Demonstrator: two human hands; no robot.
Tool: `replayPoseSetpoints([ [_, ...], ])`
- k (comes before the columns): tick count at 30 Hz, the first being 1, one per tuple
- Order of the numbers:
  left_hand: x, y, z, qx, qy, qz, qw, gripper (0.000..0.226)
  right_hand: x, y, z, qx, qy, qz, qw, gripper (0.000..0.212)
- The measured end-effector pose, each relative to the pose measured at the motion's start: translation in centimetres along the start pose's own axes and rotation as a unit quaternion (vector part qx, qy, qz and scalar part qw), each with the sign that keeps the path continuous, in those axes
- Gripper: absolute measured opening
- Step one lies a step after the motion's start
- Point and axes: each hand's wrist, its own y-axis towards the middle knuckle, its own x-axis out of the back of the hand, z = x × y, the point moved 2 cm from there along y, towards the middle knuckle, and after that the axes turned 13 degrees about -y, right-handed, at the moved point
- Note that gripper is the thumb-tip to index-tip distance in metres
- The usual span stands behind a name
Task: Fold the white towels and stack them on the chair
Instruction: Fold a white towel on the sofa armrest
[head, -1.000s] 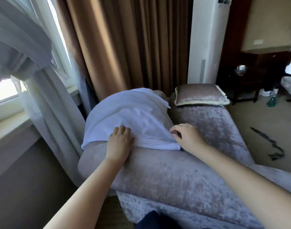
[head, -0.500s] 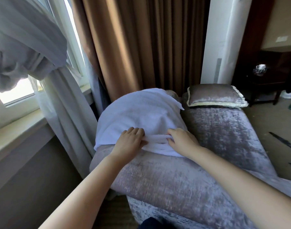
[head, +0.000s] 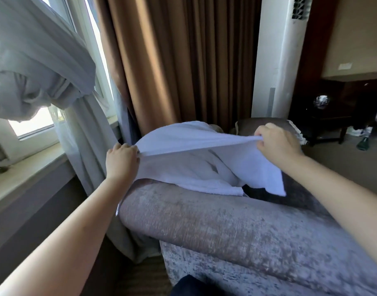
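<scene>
Brown curtain (head: 172, 60) behind; grey sheer (head: 44, 60) tied at window (head: 31, 124); white tower unit (head: 275, 60) right

You get daylight from the blown-out window (head: 31, 122) at left; the room's right side is dim, edges bend, detail seems slightly blurred.

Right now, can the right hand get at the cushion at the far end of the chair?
Probably yes for position: the cushion lies just beyond the right hand, with nothing between them. But that hand is pinching the raised edge of the white towel, so it would have to let go first.
</scene>
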Motion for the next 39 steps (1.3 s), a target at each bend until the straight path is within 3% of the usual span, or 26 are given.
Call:
replayPoseSetpoints([
  [4, 3.7, 0.7, -0.4, -0.023, -0.018, -0.043, 0.999, 0.015, 1.7, -0.2, -2.7, -0.049, -0.024, 0.002, 0.998, 0.024],
  [12, 11.9, 3.4, -2.6, 0.002, 0.05, -0.033, 0.998, 0.018, 9.1, 1.0, -5.4, -0.087, -0.139, -0.044, 0.985, 0.023],
  [18, 16.4, 4.6, -3.4, 0.077, -0.034, 0.01, 0.996, 0.007, 13.3, 1.1, -8.4, -0.225, -0.016, -0.064, 0.972, 0.023],
  [22, 16.1, 3.9, -4.1, 0.081, -0.07, -0.036, 0.994, 0.012, 13.2, -1.2, -9.6, -0.218, 0.047, -0.068, 0.972, 0.023],
  [29, 18.9, 5.4, -5.9, -0.034, -0.09, -0.146, 0.985, 0.015, 18.4, -2.5, -12.2, -0.204, 0.116, -0.199, 0.951, 0.026],
  [34, 20.2, 7.2, -5.5, -0.016, -0.073, -0.104, 0.992, 0.024, 20.5, -3.9, -14.1, -0.221, 0.086, -0.209, 0.949, 0.027],
  [39, 17.6, 5.8, -5.8, -0.022, -0.099, -0.092, 0.991, 0.008, 17.8, -5.5, -16.3, -0.218, 0.093, -0.171, 0.956, 0.025],
])
